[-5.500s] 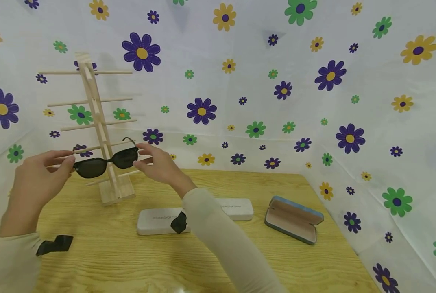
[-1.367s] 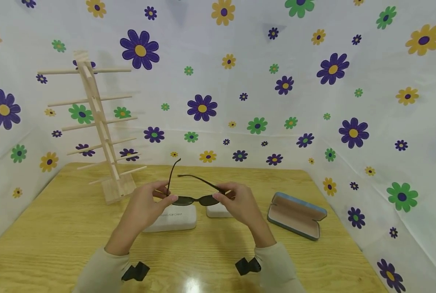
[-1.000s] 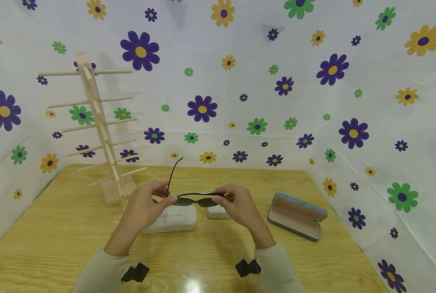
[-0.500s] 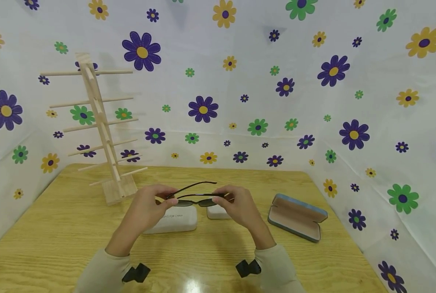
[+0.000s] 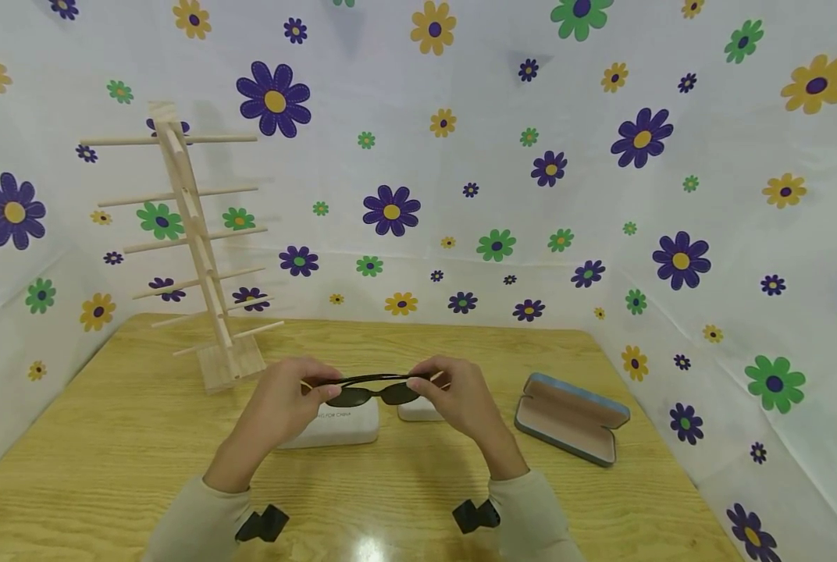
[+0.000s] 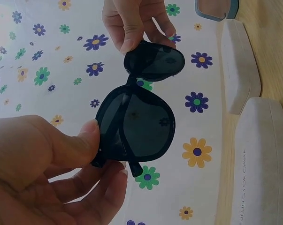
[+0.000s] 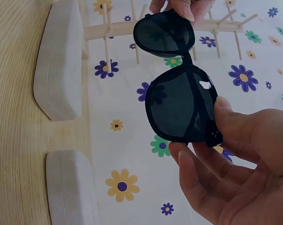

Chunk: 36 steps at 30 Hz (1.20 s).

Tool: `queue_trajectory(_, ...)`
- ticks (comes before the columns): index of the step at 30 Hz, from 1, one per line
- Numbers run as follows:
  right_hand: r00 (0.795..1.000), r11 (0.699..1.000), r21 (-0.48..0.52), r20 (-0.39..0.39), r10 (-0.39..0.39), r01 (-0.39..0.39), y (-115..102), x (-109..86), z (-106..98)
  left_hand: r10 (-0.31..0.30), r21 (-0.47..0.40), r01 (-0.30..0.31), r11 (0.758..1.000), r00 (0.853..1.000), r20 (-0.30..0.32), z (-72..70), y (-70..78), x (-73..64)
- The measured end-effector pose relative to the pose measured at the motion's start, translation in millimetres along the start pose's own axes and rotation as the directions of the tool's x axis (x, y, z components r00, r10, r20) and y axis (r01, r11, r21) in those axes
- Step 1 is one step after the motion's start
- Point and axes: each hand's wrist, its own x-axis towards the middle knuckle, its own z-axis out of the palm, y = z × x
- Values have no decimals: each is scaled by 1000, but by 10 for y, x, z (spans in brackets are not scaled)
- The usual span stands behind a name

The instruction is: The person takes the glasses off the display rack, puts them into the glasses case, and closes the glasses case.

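A pair of black sunglasses (image 5: pixel 377 394) with dark lenses is held up above the table between both hands, its temple arms folded behind the lenses. My left hand (image 5: pixel 276 406) pinches the left end of the frame with thumb and fingers, and my right hand (image 5: pixel 463 396) pinches the right end. In the left wrist view the near lens (image 6: pixel 148 124) shows a folded arm through it. Behind and below the sunglasses lie two white glasses cases (image 5: pixel 344 429) (image 5: pixel 418 410), partly covered by the hands.
A wooden glasses stand (image 5: pixel 201 242) with several crossbars rises at the back left of the wooden table (image 5: pixel 109 437). At the right an open blue glasses case (image 5: pixel 569 421) shows its beige lining. A flowered cloth (image 5: pixel 446 172) hangs behind the table.
Both hands brought the sunglasses from the stand to the table's middle. The right-hand temple arm folded in first, then the left-hand one. In the last half second the hands barely moved.
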Motion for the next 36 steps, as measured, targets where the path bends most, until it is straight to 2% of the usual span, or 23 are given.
queue_trajectory(9, 1000, 1000, -18, -28, 11, -12, 12, -4, 5, 5, 3, -5, 1000, 1000, 1, 39, -17, 10)
queue_trajectory(15, 997, 999, -30, 67, 26, -24, 93, 13, -93, 7, -26, -7, 1000, 1000, 1, 128, -33, 39)
queue_trajectory(21, 989, 998, 21, 138, 49, -53, 180, -3, -317, 36, -82, -37, 996, 999, -10, 246, -24, 101)
queue_trajectory(24, 986, 998, 33, 156, 52, -57, 235, -29, -431, 54, -119, -53, 991, 999, 4, 309, -2, 150)
queue_trajectory(28, 984, 996, 49, 164, 69, -78, 313, -85, -575, 118, -135, -112, 984, 992, 38, 399, 43, 217)
queue_trajectory(33, 979, 994, 50, 184, 87, -98, 379, -161, -760, 228, -103, -218, 971, 969, 96, 511, 97, 283)
queue_trajectory(36, 978, 994, 56, 192, 82, -94, 409, -201, -852, 250, -99, -239, 966, 961, 119, 577, 130, 311)
